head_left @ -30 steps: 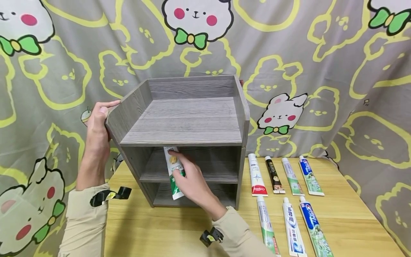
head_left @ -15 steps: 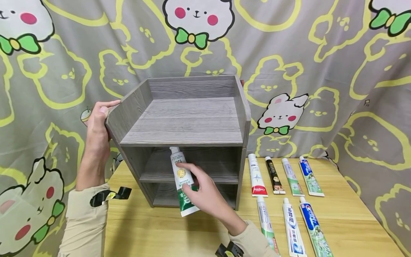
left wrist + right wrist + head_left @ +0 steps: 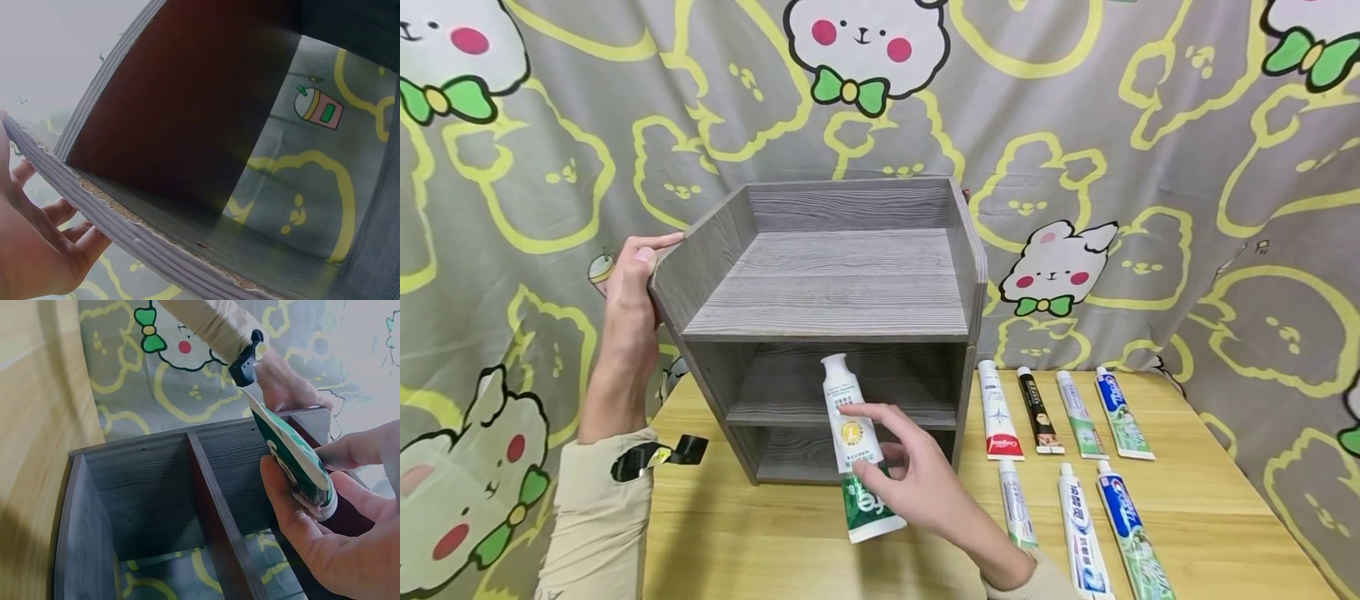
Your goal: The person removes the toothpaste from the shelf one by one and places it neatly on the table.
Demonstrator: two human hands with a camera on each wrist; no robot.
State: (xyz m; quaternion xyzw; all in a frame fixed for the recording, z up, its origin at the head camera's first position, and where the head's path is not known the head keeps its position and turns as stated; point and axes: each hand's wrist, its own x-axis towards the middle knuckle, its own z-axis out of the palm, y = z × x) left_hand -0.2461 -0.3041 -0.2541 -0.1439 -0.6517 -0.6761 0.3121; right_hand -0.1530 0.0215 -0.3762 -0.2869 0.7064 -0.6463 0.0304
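In the head view a small grey wood-grain shelf (image 3: 827,283) stands on the table. My left hand (image 3: 631,325) grips the upper front edge of its left side panel; the left wrist view shows the fingers (image 3: 59,212) around the panel's outer side. In front of the lower compartments my right hand (image 3: 917,471) pinches a white and green toothpaste tube (image 3: 852,433) between thumb and fingers. The tube's narrow neck points up and away, its flat crimped end toward me. In the right wrist view the same tube (image 3: 290,447) is seen edge-on, apart from the shelf.
Right of the shelf several toothpaste tubes lie in two rows on the wooden table (image 3: 760,542), among them a Colgate tube (image 3: 997,408), a black tube (image 3: 1037,408) and a blue-green Crest tube (image 3: 1123,412). A patterned curtain (image 3: 1060,100) hangs behind.
My right hand has drawn the toothpaste tube out from in front of the shelf's middle opening, toward me and to the right. My left hand stays on the side panel.
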